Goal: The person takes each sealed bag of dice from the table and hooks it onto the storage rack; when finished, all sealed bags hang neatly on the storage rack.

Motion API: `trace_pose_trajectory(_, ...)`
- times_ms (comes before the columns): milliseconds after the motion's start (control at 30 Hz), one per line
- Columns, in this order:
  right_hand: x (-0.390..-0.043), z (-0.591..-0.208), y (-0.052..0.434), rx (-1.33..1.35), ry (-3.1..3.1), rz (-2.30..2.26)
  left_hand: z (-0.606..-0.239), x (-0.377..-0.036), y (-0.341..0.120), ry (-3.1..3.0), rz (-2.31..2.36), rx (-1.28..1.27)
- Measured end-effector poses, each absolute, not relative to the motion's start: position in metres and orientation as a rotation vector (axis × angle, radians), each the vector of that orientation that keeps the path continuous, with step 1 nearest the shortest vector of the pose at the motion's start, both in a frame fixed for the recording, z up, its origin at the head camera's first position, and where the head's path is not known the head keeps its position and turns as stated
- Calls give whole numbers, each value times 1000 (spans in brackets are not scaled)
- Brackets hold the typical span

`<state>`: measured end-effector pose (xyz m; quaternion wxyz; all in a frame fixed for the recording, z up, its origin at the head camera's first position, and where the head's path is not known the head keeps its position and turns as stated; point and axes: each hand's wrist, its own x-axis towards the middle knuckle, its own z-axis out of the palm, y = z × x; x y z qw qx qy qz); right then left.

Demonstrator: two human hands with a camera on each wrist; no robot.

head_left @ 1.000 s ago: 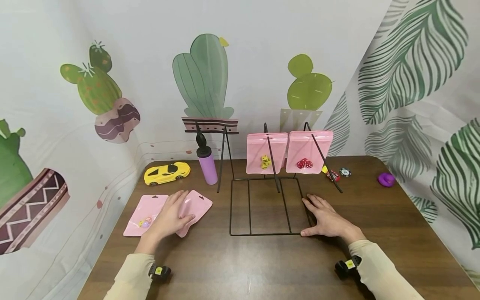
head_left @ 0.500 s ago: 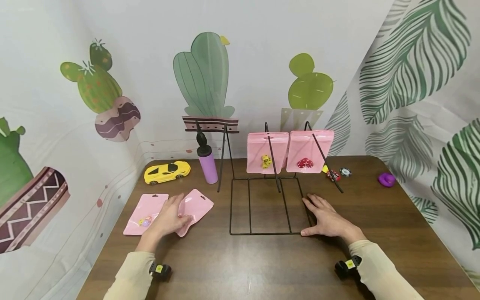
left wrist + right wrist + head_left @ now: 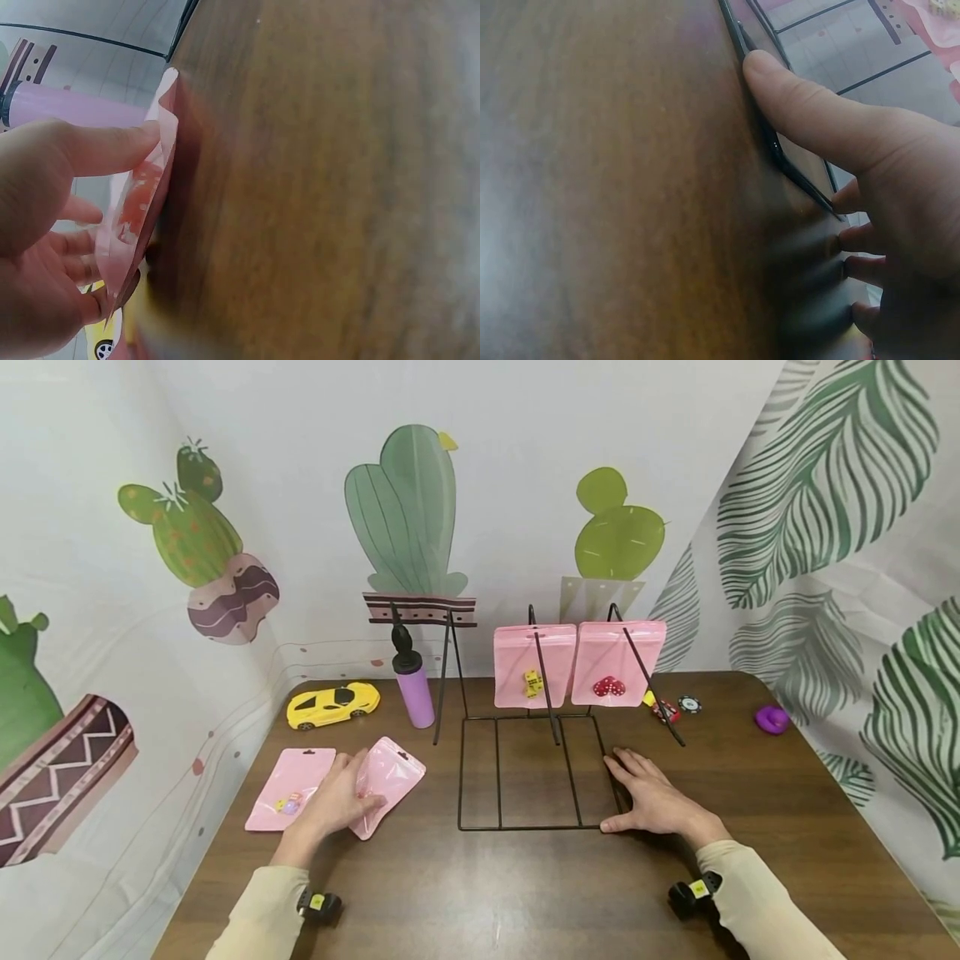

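Taking the rack (image 3: 536, 828)'s wire base as the clock's centre, with twelve at the wall, the left hand (image 3: 335, 797) is at nine o'clock. It holds a slanted pink bag (image 3: 393, 772) at its side, thumb on the near edge and fingers at the far one, set apart by only the bag's narrow breadth; something red shows inside. Whether that bag is raised off the table (image 3: 487, 893) cannot be told.

Beyond the hand, farther toward nine, lies a flat pink bag (image 3: 268, 789) with small coloured pieces in it.

The right hand (image 3: 652, 793) is at three o'clock, fingers spread along the rack's side and thumb touching its front corner; it has nothing enclosed in its grasp.

A bag with a yellow piece (image 3: 516, 664) hangs at twelve, and a bag with a red dotted piece (image 3: 611, 656) at one. The purple bottle (image 3: 418, 700) stands at ten, the yellow car (image 3: 330, 707) between nine and ten. The patterned chip (image 3: 690, 704) lies at two, with the purple ring (image 3: 772, 720) farther out between two and three.
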<state>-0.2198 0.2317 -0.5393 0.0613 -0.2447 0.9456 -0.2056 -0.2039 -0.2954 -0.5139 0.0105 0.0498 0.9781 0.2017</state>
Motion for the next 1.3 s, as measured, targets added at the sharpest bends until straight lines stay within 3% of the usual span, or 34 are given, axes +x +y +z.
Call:
trace_pose_trajectory(467, -221, -540, 232, -740, 2858, -629, -510, -196, -287, 3106, 625, 94)
trace_pose_trajectory(1300, -220, -541, 233, -741, 2862, -631, -475, -158, -244, 3316, 998, 447)
